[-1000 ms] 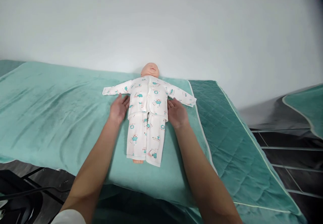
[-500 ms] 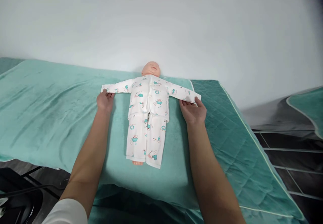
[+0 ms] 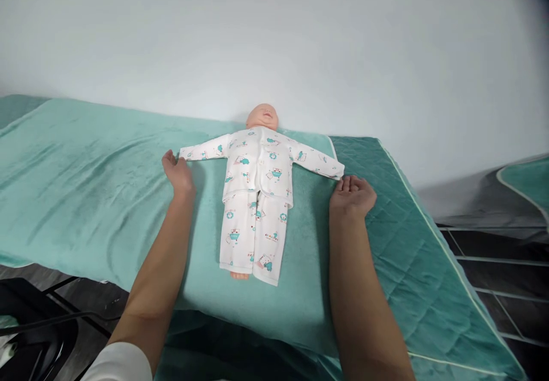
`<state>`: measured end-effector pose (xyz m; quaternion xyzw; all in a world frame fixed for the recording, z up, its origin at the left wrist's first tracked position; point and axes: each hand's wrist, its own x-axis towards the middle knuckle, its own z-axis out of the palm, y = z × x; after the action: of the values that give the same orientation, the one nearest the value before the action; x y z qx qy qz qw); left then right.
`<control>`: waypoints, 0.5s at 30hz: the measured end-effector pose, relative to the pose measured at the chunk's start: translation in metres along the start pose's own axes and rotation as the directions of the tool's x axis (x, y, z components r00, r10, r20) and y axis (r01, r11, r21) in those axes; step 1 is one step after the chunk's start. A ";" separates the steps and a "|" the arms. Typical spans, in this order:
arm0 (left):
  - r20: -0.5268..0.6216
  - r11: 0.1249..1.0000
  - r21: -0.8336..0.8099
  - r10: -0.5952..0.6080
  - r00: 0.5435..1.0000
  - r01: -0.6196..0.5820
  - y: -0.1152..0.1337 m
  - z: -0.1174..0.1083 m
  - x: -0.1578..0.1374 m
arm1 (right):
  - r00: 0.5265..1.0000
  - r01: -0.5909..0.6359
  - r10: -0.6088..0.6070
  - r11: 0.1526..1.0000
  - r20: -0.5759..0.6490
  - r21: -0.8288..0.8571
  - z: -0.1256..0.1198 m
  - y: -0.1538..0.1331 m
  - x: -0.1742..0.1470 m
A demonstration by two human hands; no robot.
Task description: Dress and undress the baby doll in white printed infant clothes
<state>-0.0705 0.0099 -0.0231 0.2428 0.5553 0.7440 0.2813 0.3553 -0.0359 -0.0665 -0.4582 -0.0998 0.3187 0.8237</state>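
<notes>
Readable text: none | pajamas (image 3: 249, 182): printed marks too small

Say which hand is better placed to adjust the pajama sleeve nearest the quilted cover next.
Probably the right hand, beside the end of that sleeve; the left hand is across the doll, by the opposite sleeve.

The left arm (image 3: 156, 266) and right arm (image 3: 364, 289) reach over the bed's near edge (image 3: 257, 312), spread apart, left hand (image 3: 177, 172) loosely curled, right hand (image 3: 354, 196) palm up.
</notes>
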 end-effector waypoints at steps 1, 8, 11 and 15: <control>0.022 0.997 0.051 0.056 0.998 -0.057 -0.001 -0.001 -0.002 | 0.999 0.037 -0.038 0.999 -0.024 -0.020 -0.001 0.002 0.001; 0.402 0.912 0.279 0.175 0.899 -0.302 -0.003 0.000 -0.013 | 0.951 0.306 -0.296 0.941 0.085 -0.146 0.029 0.007 -0.029; 0.407 0.895 0.360 0.103 0.907 -0.263 -0.002 0.000 -0.017 | 0.988 0.152 -0.146 0.977 0.051 -0.149 0.038 0.006 -0.038; 0.359 0.938 0.285 0.086 0.930 -0.196 0.007 -0.028 -0.021 | 0.995 0.072 -0.080 0.991 -0.063 -0.112 0.039 -0.003 -0.043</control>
<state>-0.0749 -0.0255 -0.0245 0.4493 0.5908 0.6108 0.2758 0.3054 -0.0364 -0.0362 -0.5089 -0.1066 0.2654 0.8119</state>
